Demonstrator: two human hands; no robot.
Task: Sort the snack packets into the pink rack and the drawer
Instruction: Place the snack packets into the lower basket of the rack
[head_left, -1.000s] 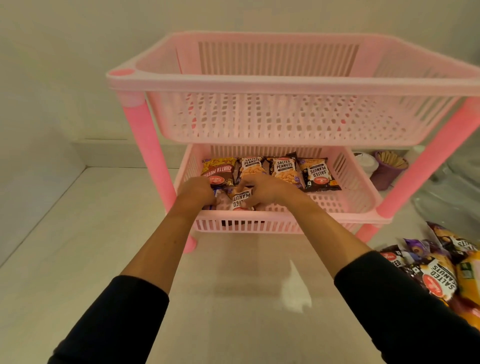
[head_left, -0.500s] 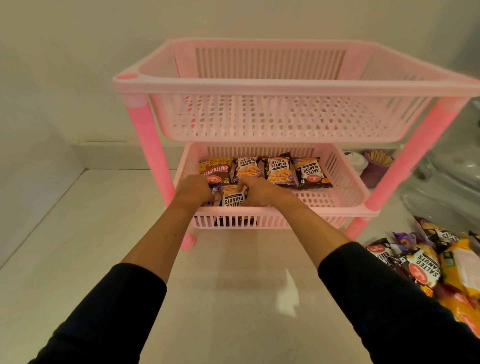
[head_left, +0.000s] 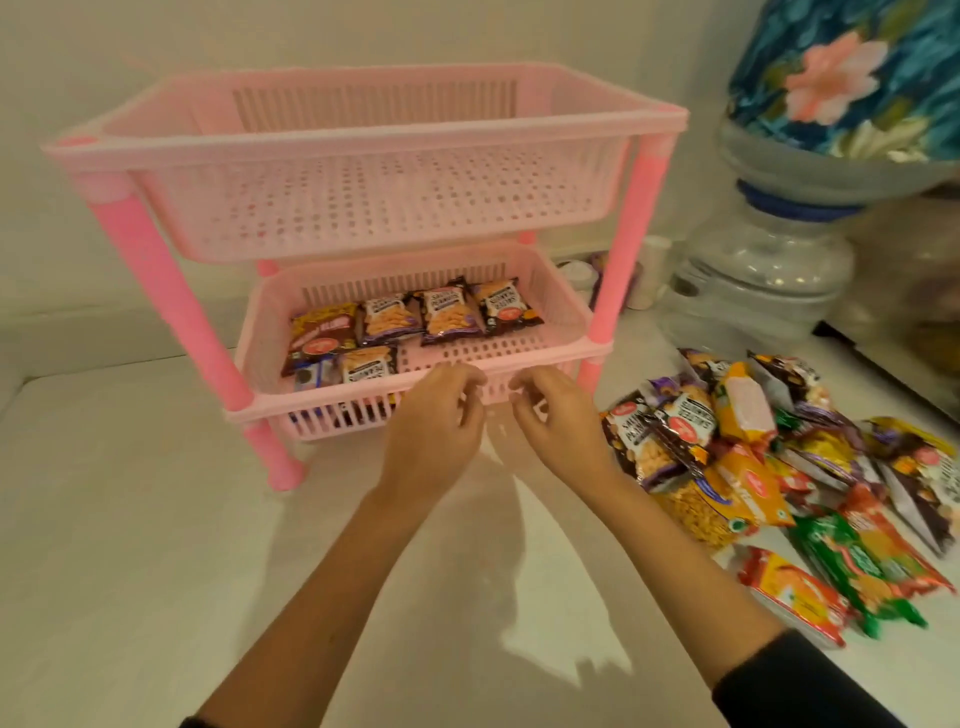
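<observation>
The pink rack (head_left: 363, 130) stands on the white counter with two perforated baskets. Nothing lies in its top basket. The lower basket (head_left: 550, 332) holds a back row of snack packets (head_left: 447, 317) and a salted-peanuts packet (head_left: 366, 364) at the front left. A heap of loose snack packets (head_left: 769, 457) lies on the counter to the right. My left hand (head_left: 436, 431) and my right hand (head_left: 561, 421) hover just in front of the lower basket's rim, fingers loosely curled, holding nothing.
A large water bottle with a floral cover (head_left: 810, 156) stands at the back right on a clear dispenser base. Small cups (head_left: 649, 275) sit behind the rack's right leg. A wall runs behind and to the left.
Both hands have let go of the peanuts packet and pulled back out of the lower basket toward the right. The view has swung right, showing the heap of packets.
</observation>
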